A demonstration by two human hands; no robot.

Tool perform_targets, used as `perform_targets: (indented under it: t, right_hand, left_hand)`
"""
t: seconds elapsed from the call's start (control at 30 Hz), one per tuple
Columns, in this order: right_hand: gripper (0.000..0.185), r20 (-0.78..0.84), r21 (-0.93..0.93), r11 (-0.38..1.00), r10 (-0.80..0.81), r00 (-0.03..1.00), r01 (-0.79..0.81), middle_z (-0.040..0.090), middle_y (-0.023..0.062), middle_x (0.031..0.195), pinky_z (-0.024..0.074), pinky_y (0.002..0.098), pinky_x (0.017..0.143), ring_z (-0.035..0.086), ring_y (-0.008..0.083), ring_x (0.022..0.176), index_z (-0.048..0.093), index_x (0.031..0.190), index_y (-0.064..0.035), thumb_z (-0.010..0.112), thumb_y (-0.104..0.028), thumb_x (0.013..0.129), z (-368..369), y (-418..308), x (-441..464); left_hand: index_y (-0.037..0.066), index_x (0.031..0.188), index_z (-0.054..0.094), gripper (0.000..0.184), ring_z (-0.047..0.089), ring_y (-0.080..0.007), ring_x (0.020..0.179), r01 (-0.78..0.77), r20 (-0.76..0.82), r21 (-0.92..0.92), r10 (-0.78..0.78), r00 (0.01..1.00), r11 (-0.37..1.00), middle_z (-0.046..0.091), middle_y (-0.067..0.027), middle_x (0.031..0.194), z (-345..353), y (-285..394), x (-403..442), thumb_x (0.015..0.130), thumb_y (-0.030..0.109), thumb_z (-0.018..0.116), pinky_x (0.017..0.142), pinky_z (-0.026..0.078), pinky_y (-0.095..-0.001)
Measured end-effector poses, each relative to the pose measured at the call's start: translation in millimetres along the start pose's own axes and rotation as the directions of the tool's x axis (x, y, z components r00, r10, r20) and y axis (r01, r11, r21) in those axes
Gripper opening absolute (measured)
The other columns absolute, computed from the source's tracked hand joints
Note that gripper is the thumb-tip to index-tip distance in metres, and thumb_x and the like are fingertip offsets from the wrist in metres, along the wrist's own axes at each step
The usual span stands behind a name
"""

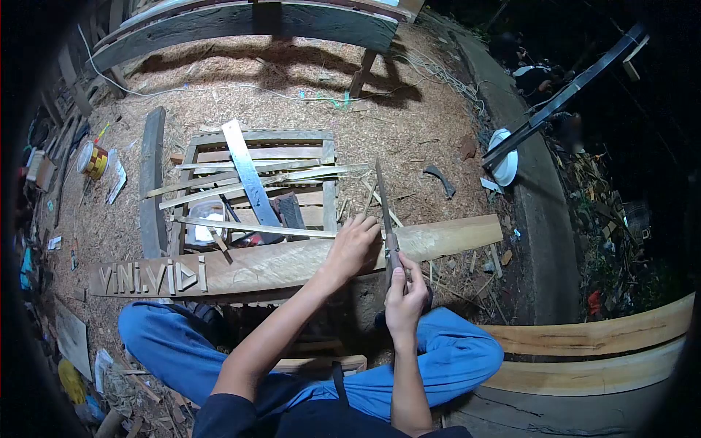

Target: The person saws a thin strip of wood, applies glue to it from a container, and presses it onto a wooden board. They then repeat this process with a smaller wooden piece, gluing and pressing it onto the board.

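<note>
- The right hand [406,298] was clamped on the handle [393,250] of the knife [385,201].
- The left hand [355,243] curled beside it; holding what, I couldn't tell.
- The knife extended over the plank [292,263], tip outward.
- It looked stiff, probably light, perhaps sharp: the handle was the place to hold.

Wooden bench [190,40], pale cord [146,95] across wood shavings [409,139] — labelled bucket [93,160], white basin [505,173] by concrete curb [539,241]

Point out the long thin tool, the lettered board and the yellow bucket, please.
Long thin tool [384,198], head view: middle of its shaft.
Lettered board [281,264], head view: bare face near mid-length.
Yellow bucket [93,161], head view: its side wall.
</note>
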State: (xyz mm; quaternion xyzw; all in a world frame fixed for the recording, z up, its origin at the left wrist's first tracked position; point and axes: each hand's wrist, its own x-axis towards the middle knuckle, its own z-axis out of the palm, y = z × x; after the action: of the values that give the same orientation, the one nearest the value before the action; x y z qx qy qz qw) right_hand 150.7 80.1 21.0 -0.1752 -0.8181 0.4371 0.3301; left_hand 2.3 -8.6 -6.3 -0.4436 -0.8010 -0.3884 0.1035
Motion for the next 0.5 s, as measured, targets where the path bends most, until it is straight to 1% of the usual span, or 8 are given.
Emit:
perform_targets:
  t: [0.03,0.17,0.23,0.27,0.37,0.43,0.47,0.5]
  right_hand:
    - [0.030,0.065,0.037,0.980,0.191,0.979,-0.194,0.052,-0.0050,0.067,0.0326,0.0233,0.043,0.043,0.0018,0.049,0.061,0.133,-0.0006,0.052,-0.015,0.108,-3.0,-4.8,-1.4]
    - [0.030,0.060,0.041,0.985,0.167,0.984,-0.169,0.051,-0.0050,0.066,0.0321,0.0231,0.043,0.043,0.0019,0.048,0.061,0.132,-0.0011,0.051,-0.016,0.108,-0.1,-4.5,-4.3]
    - [0.029,0.034,0.039,0.994,0.099,0.994,-0.100,0.049,-0.0061,0.063,0.0315,0.0234,0.042,0.043,0.0022,0.047,0.061,0.132,-0.0025,0.051,-0.016,0.108,1.8,-3.4,-8.5]
    - [0.029,0.036,0.113,0.974,0.195,0.980,-0.198,0.049,-0.0057,0.062,0.0312,0.0237,0.040,0.042,0.0023,0.045,0.060,0.133,-0.0024,0.050,-0.016,0.109,1.0,-3.7,-12.3]
    - [0.029,0.040,0.121,0.964,0.233,0.972,-0.236,0.047,-0.0058,0.060,0.0302,0.0244,0.038,0.040,0.0025,0.042,0.059,0.133,-0.0021,0.049,-0.015,0.109,-1.1,-0.3,-12.8]
    - [0.029,0.037,0.130,0.967,0.217,0.975,-0.220,0.045,-0.0060,0.058,0.0298,0.0245,0.037,0.038,0.0026,0.041,0.058,0.133,-0.0022,0.049,-0.015,0.109,0.9,3.4,-14.0]
    - [0.029,0.032,0.144,0.966,0.211,0.977,-0.213,0.043,-0.0063,0.056,0.0293,0.0245,0.036,0.036,0.0027,0.040,0.057,0.134,-0.0023,0.048,-0.015,0.110,1.7,5.7,-15.2]
    - [0.029,0.031,0.143,0.966,0.215,0.976,-0.217,0.043,-0.0063,0.056,0.0293,0.0245,0.036,0.036,0.0027,0.040,0.057,0.134,-0.0023,0.048,-0.015,0.110,-0.8,-3.1,-16.9]
  left_hand:
    - [0.002,0.099,0.062,0.029,0.055,-0.0341,0.106,0.000,-0.008,-0.012,0.000,1.000,1.000,0.058,-0.0129,0.105,-0.9,0.7,-0.3,0.071,0.002,0.071,0.090,0.047,-0.0437]
    - [0.002,0.100,0.062,0.031,0.056,-0.0341,0.108,0.017,0.002,-0.020,-0.017,1.000,1.000,0.059,-0.0127,0.106,-1.3,0.1,-0.3,0.071,0.003,0.072,0.091,0.047,-0.0436]
    - [0.002,0.101,0.062,0.031,0.056,-0.0340,0.108,0.000,0.012,0.026,0.000,1.000,1.000,0.059,-0.0126,0.106,0.5,-2.1,-0.1,0.072,0.004,0.072,0.091,0.047,-0.0435]
    - [0.002,0.101,0.062,0.031,0.056,-0.0340,0.108,0.000,0.004,0.025,0.000,1.000,1.000,0.059,-0.0126,0.106,1.8,-2.1,0.0,0.072,0.004,0.072,0.091,0.047,-0.0435]
    - [0.002,0.101,0.062,0.028,0.056,-0.0339,0.108,0.039,0.022,-0.030,-0.038,0.999,0.999,0.059,-0.0128,0.105,3.8,-2.3,0.2,0.074,0.004,0.070,0.091,0.047,-0.0437]
    - [0.003,0.097,0.059,0.029,0.054,-0.0347,0.105,-0.003,-0.030,-0.017,0.002,1.000,1.000,0.057,-0.0130,0.105,6.1,-4.5,0.8,0.072,0.006,0.074,0.087,0.046,-0.0435]
    - [0.003,0.097,0.059,0.029,0.054,-0.0347,0.105,-0.003,-0.032,-0.018,0.003,0.999,1.000,0.057,-0.0130,0.105,8.0,-5.2,1.0,0.072,0.006,0.074,0.087,0.046,-0.0435]
    - [0.004,0.098,0.059,0.034,0.055,-0.0346,0.106,0.001,-0.027,-0.002,-0.001,1.000,1.000,0.057,-0.0128,0.106,6.1,-3.6,1.3,0.070,0.007,0.076,0.088,0.046,-0.0434]
